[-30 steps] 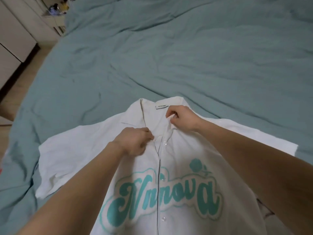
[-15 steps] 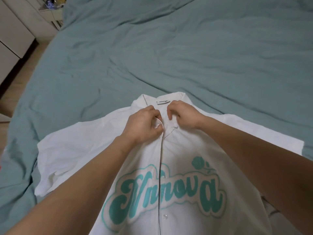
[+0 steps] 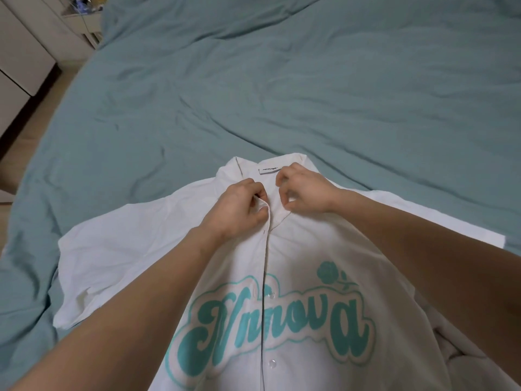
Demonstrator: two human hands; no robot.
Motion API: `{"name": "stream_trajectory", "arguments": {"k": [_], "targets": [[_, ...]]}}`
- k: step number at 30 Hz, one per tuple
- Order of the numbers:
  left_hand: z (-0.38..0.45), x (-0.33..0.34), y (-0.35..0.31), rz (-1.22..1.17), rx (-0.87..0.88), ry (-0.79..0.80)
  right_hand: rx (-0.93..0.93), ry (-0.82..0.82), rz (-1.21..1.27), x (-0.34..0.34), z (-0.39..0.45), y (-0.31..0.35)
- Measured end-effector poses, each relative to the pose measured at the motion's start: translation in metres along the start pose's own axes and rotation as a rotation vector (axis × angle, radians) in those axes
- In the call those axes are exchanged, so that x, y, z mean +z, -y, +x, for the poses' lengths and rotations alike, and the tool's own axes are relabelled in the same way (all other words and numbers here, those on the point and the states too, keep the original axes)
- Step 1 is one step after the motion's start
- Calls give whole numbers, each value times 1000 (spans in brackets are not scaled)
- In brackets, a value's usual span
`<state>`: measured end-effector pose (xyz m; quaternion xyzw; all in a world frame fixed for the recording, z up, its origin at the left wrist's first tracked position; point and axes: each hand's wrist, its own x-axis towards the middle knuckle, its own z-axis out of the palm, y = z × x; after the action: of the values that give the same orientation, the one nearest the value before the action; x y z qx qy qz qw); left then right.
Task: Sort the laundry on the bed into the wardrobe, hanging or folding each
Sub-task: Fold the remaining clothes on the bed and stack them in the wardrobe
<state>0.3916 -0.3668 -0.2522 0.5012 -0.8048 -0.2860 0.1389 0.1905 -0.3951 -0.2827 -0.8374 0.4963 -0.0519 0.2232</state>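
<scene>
A white shirt (image 3: 310, 249) lies flat on the teal bed (image 3: 310, 80), "Nnnova" printed across its chest. The left hand (image 3: 236, 210) pinches the placket; the right hand (image 3: 303, 190) pinches the collar edge.

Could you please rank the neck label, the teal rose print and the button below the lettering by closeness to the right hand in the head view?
From the right hand:
1. Neck label, just beyond it at the collar.
2. Teal rose print, nearer the person, on the chest.
3. Button below the lettering, lowest on the placket.
</scene>
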Motion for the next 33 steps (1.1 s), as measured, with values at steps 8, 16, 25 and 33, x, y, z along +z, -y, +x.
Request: {"name": "stream_trajectory", "arguments": {"k": [8,16,25,33], "targets": [[-2,11,-2,-89,-60,-131,195,-156,403,11,38,37],[18,47,-35,454,-162,143,656,-619,467,-9,-79,-34],[73,101,-129,364,146,200,998,-210,106,-24,-238,-128],[115,166,-162,340,185,497,972,-189,29,-9,-266,-150]]}}
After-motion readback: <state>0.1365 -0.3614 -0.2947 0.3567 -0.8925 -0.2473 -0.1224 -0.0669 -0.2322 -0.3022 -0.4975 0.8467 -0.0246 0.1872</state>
